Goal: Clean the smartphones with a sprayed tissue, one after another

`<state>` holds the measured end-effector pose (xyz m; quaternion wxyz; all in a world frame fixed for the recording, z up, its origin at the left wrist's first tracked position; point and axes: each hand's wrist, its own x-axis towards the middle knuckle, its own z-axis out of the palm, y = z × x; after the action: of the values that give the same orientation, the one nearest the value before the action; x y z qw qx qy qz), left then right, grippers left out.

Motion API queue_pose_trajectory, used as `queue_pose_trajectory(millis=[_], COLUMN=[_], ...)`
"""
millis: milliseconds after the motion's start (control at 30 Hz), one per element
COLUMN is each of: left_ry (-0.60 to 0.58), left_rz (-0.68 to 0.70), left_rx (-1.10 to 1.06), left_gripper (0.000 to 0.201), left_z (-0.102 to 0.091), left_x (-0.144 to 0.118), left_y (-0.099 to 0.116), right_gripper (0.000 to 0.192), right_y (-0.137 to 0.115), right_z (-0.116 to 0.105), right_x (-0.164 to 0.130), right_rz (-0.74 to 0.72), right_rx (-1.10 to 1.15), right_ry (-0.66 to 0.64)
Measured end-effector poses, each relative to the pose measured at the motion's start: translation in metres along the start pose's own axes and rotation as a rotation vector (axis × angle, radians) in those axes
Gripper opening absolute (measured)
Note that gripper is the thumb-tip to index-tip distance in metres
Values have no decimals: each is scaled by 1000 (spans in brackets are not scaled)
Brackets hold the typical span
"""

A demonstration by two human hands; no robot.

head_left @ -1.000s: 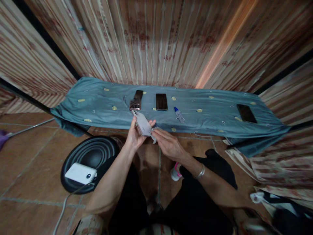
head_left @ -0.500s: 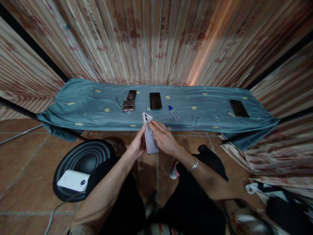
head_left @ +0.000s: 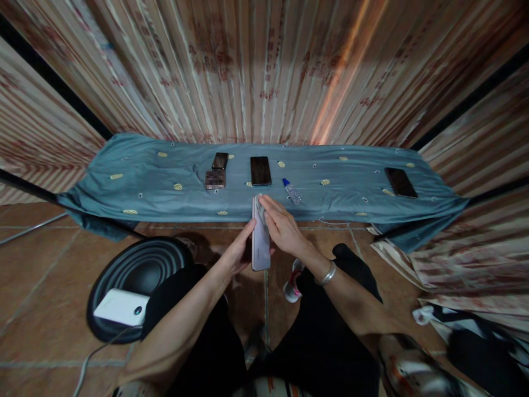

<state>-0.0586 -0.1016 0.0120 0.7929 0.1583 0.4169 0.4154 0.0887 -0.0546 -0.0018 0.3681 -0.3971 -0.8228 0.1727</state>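
A lavender smartphone is tilted up on its long edge, its back with the camera end facing me. My left hand is closed around its left side, with the thumb along the edge. Across the upper back lies my right hand, its fingers bent and pressed together. Something pale shows under those fingertips, too small and covered to name. Behind the phone, on the cloth, lie a dark phone and a clear spray bottle with a blue cap.
A blue-green cloth covers the low bench. On it are another dark phone, a small dark phone and a blurred-out item. A white device rests on a round black stool at my left, with a cable.
The smartphone has turned more upright and edge-on, shifting slightly right and toward me. My right hand has slid toward its camera end; my left hand still holds it.
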Motion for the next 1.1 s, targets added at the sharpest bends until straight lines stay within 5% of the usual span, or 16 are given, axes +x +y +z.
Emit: queue_pose_trajectory(millis=[433,1100], left_ry=[9,-73], left_rz=[101,69], left_rx=[49,30], left_gripper=[34,32], left_z=[-4,-6], left_x=[1,-2], left_y=[4,2], right_gripper=[49,47], right_y=[-13,-1], right_z=[-4,-3], right_x=[1,4], right_rz=[-71,21], right_rx=[27,49], right_ry=[-34,20])
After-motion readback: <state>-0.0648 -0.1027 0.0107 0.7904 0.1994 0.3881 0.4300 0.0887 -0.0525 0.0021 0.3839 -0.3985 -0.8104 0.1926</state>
